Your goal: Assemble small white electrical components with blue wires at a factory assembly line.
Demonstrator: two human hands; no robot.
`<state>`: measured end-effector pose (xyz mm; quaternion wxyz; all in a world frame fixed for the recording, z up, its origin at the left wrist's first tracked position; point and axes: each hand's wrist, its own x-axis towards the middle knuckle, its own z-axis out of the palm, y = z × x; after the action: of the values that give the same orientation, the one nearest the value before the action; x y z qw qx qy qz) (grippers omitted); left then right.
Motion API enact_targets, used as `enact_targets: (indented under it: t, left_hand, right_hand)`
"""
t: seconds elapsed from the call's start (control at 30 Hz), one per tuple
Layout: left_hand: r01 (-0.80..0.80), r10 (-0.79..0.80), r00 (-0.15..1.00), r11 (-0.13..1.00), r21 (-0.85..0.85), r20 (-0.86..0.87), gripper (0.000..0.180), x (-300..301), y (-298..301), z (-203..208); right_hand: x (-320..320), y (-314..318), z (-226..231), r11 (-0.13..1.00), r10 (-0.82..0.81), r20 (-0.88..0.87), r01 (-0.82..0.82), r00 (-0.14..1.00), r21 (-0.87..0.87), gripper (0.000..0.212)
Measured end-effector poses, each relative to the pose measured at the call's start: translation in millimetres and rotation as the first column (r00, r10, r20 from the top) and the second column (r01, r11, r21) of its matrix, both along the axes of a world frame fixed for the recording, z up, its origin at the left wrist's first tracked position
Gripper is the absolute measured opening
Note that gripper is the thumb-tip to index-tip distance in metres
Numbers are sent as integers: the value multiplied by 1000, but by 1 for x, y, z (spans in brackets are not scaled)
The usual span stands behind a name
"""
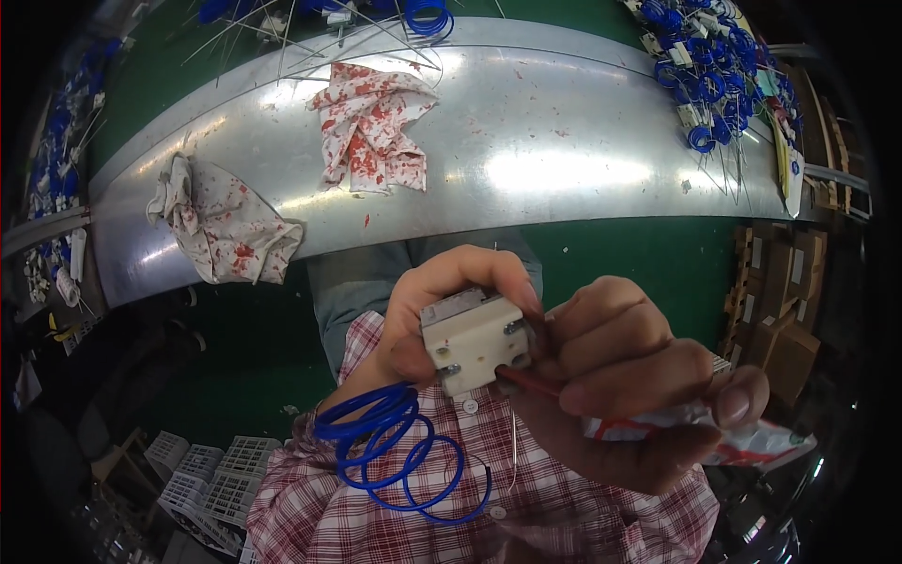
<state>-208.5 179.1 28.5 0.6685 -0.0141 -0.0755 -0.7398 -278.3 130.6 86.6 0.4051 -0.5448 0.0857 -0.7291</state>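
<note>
My left hand point(423, 291) is closed around a small off-white block point(479, 348), which has metal terminals and small holes on its face and a grey part on top. A loose blue coil point(395, 451) hangs below my left hand, in front of the plaid shirt; it looks like a thermostat's capillary tube. In my closed right hand point(629, 376) is a crinkled red-and-white packet point(761, 444). From those fingers a thin red tip point(531, 380) reaches to a lower hole of the block. Whether the tip enters the hole I cannot tell.
A shiny metal bench point(564, 113) crosses beyond my hands. Two red-stained rags, one near the middle point(371, 132) and one at left point(225, 221), lie on it. Blue-coiled parts point(709, 66) pile up at right. Cardboard boxes point(785, 291) and white crates point(211, 484) stand lower down.
</note>
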Motion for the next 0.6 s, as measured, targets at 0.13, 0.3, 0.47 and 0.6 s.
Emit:
enact_targets:
  t: [0.13, 0.3, 0.47, 0.6]
  left_hand:
    - [-16, 14, 996, 1000, 18, 92, 79, 1, -9, 4]
    - [-2, -22, 987, 989, 146, 158, 73, -16, -28, -5]
    - [5, 0, 1000, 936, 352, -13, 59, -12, -60, -30]
    - [-196, 29, 919, 900, 390, 393, 31, -33, -151, -30]
  right_hand:
    - [1, -11, -4, 997, -75, 58, 75, 996, -9, 28]
    - [-22, -33, -7, 976, -201, 134, 186, 970, 113, 20]
    - [-64, -63, -12, 763, -638, 155, 594, 754, 255, 19]
    - [-145, -90, 1, 531, -845, 192, 738, 499, 416, 14]
